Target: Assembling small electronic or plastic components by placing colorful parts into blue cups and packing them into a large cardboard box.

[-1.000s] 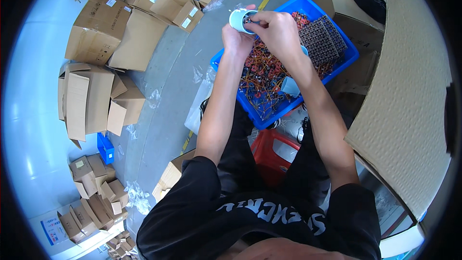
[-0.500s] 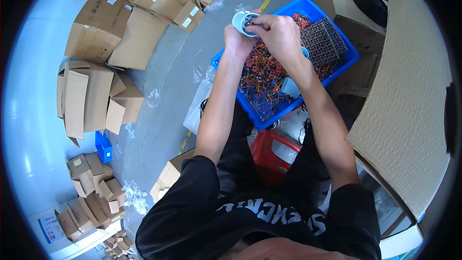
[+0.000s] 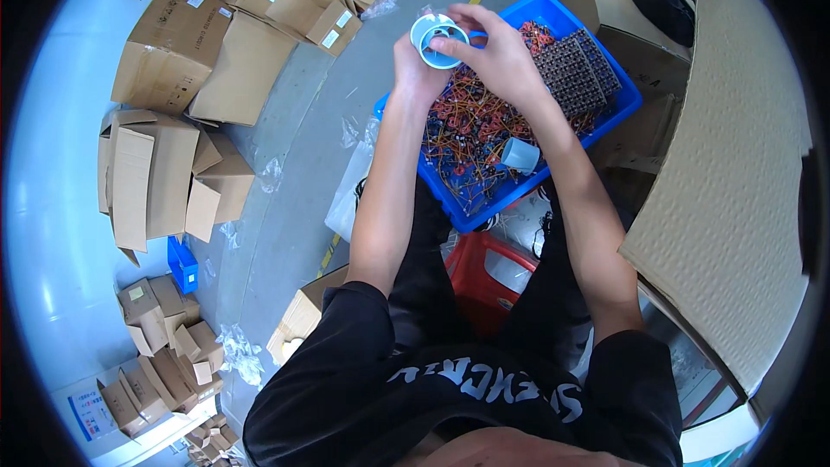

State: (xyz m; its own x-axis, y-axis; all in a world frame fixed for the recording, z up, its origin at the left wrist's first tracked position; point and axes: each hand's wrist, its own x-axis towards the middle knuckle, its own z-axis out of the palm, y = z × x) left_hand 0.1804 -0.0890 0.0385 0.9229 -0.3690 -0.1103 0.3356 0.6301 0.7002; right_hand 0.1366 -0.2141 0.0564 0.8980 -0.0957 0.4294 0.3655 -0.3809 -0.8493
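Note:
Above the far left edge of a blue tray, my left hand is wrapped round a light blue plastic cup, its open mouth facing up. From the right, my right hand grips the cup's rim, its thumb reaching inside and its fingers curled beyond the far side. Inside the cup a second round edge shows; I cannot tell whether that is another nested cup. Below the hands the blue tray holds a tangle of small parts with orange, red and dark wires. Another light blue cup lies tilted on the wires.
Dark gridded blocks of parts lie in the tray's right side. A red stool stands between my legs. Large cardboard rises at the right, with a black case on a box behind. Open cartons line the left.
My right hand has shifted from a pinch inside the cup to a wider grip over its rim. The dark small part seen in the cup no longer shows.

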